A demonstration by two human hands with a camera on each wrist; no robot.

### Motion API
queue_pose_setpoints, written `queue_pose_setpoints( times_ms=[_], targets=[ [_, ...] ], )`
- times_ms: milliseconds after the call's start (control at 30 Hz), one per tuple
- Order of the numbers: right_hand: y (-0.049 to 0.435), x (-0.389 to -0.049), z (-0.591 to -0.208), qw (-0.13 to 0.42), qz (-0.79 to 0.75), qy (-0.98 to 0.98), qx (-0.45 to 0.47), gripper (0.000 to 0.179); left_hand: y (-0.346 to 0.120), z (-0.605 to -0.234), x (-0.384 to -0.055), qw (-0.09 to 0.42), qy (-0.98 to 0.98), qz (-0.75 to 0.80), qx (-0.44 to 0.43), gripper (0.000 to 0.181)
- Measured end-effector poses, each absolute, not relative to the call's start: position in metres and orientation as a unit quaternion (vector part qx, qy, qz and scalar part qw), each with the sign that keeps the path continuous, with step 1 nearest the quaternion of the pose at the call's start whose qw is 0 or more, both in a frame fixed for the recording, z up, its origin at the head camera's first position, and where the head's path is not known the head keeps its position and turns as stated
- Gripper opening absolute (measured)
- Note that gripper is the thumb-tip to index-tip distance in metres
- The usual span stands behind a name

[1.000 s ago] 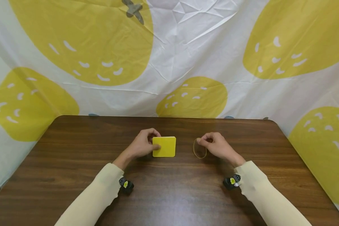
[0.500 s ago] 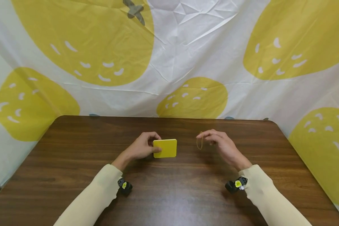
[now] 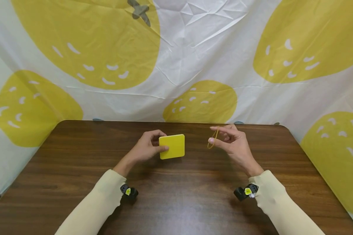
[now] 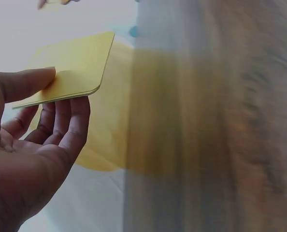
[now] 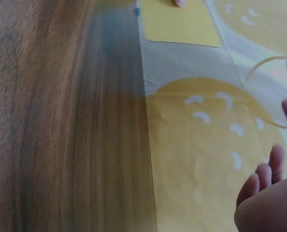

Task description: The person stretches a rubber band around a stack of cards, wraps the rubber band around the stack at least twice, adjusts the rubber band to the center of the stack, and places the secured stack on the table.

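Observation:
My left hand (image 3: 144, 147) holds a thin stack of yellow square cards (image 3: 176, 147) by its left side, above the table. In the left wrist view the thumb lies on top of the yellow cards (image 4: 83, 60) and the fingers support them from below; the corners are rounded. To the right, my right hand (image 3: 236, 143) carries a thin tan rubber band (image 5: 266, 61). The band loops over the tips of the index finger and thumb, which are spread apart, while the other fingers are bent and hold nothing. A gap separates the band from the cards.
Both hands are over a dark brown wooden table (image 3: 176, 202) with rounded far corners. Behind it hangs a white cloth (image 3: 176, 58) printed with big yellow fruit shapes. A small black camera sits on each wrist, the left camera (image 3: 130, 192) and the right camera (image 3: 242, 193).
The right hand has turned and risen; the rubber band, earlier hanging from its fingers, now spans index finger and thumb. The left hand has raised and slightly tilted the yellow cards.

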State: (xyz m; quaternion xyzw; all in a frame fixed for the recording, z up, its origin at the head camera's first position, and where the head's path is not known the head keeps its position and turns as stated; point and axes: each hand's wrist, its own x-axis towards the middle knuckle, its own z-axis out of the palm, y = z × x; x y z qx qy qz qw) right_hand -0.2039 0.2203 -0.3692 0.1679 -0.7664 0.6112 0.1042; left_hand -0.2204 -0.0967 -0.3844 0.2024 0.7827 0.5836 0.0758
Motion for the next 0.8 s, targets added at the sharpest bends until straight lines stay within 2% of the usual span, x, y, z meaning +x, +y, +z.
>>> queue_pose_setpoints(
  times_ms=[267,633,800],
  targets=[
    [0.22,-0.202,-0.362,0.081,0.558,-0.804,0.187,0.055,-0.098,-0.359,-0.217,0.009,0.764,0.617,0.191,0.028],
    [0.204,-0.197,-0.356,0.087,0.454,-0.844,0.271,0.092,-0.095,-0.337,-0.209,-0.011,0.74,0.646,0.187,0.03],
    [0.199,-0.198,-0.356,0.097,0.429,-0.853,0.28,0.1,-0.091,-0.332,-0.206,-0.02,0.733,0.654,0.186,0.033]
  ],
)
